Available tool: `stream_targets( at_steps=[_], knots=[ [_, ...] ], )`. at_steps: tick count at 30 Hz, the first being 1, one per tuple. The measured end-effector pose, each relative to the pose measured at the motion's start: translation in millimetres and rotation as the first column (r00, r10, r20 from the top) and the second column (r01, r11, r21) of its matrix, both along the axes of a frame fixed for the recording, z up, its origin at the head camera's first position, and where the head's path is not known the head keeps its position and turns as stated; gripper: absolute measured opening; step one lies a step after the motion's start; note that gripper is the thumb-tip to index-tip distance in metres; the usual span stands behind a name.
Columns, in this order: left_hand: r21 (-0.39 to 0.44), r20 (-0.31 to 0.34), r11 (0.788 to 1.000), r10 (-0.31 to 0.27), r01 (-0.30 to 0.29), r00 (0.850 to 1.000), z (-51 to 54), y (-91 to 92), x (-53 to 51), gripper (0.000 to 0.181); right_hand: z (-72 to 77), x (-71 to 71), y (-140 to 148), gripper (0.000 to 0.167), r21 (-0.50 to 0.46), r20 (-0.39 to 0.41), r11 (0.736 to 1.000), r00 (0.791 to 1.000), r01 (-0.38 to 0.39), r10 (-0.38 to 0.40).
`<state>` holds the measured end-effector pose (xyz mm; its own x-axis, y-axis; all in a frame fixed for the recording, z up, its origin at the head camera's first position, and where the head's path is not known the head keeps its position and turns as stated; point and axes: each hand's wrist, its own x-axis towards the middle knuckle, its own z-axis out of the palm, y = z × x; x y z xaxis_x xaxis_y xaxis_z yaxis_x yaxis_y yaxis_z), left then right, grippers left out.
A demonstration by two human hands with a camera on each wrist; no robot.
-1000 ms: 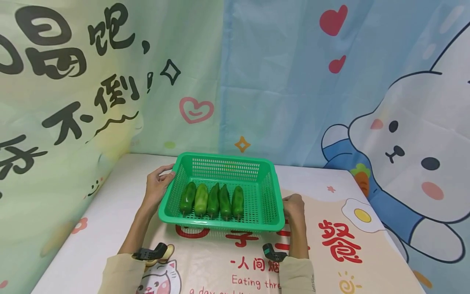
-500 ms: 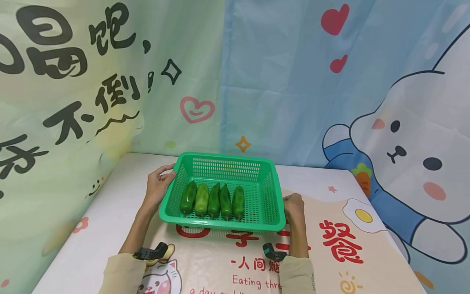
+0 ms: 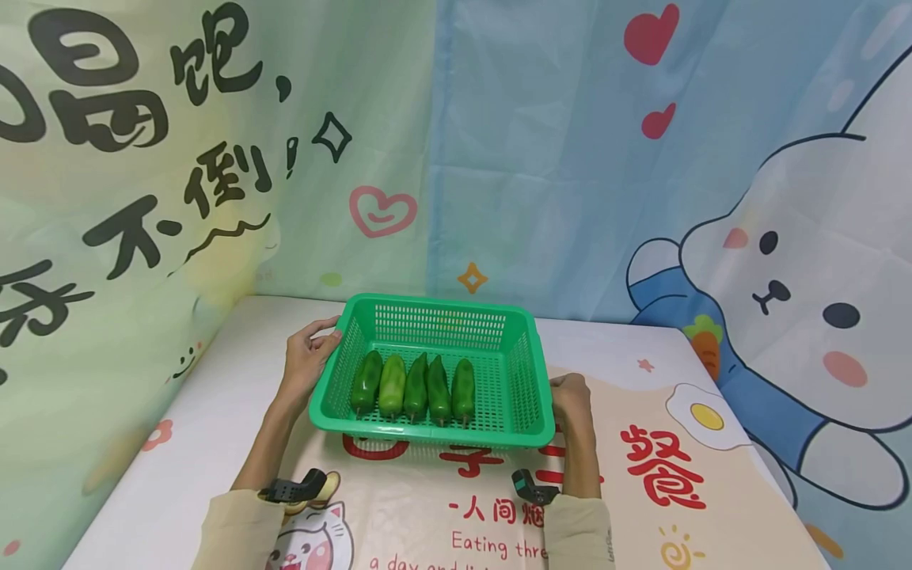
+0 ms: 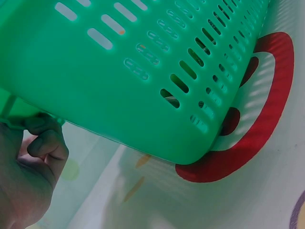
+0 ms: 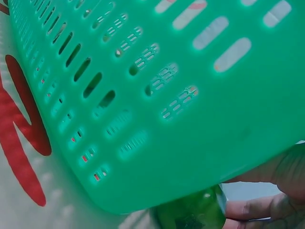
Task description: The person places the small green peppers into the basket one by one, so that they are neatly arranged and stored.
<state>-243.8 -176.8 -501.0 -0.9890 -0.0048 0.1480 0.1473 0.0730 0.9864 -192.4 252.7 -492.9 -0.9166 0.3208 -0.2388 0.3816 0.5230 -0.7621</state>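
Note:
A green slotted plastic basket (image 3: 513,427) is tilted toward me above the table, with several green peppers (image 3: 392,388) lined up inside. My left hand (image 3: 306,360) grips its left rim with curled fingers, also seen as a left hand (image 4: 33,171) beyond the basket corner. Close beside the right wall is my right hand (image 3: 572,400), curled like a fist. In the right wrist view the fingers of that right hand (image 5: 267,205) pinch a dark glossy green pepper (image 5: 190,212), partly hidden behind the basket corner. Any contact of this hand with the basket is hidden.
Under the basket lies a beige printed mat (image 3: 641,475) with red lettering, on a white table (image 3: 178,443). Cloth backdrops (image 3: 499,158) with cartoon prints stand behind and at the left. Black cameras (image 3: 530,489) are strapped to both wrists.

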Motion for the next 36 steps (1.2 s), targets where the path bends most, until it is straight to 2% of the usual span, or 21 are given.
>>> stream_targets(
  at_steps=[8,14,19,26,36],
  knots=[
    [0.007,-0.004,1.0,0.001,-0.001,1.0,-0.5,0.5,-0.5,0.042,-2.5,-0.2,4.1,0.053,0.0,0.026,1.0,0.999,0.022,-0.022],
    [0.013,-0.006,1.0,-0.008,0.008,1.0,-0.1,0.8,-0.7,0.043,-1.7,1.0,7.5,0.028,-0.07,0.026,0.994,0.996,0.086,-0.085],
    [0.007,-0.003,1.0,-0.005,0.005,1.0,0.1,0.7,-0.4,0.044,-0.7,3.0,11.2,0.026,-0.142,0.036,0.983,0.993,0.116,-0.112],
    [0.001,0.003,1.0,0.0,0.0,1.0,0.1,0.9,0.3,0.043,1.7,4.7,16.9,0.048,-0.168,0.059,0.977,0.991,0.131,-0.122],
    [-0.008,0.004,1.0,0.005,-0.005,1.0,0.3,0.0,0.5,0.044,10.4,7.7,18.9,0.057,-0.192,0.086,0.969,0.986,0.156,-0.142]
  ],
)
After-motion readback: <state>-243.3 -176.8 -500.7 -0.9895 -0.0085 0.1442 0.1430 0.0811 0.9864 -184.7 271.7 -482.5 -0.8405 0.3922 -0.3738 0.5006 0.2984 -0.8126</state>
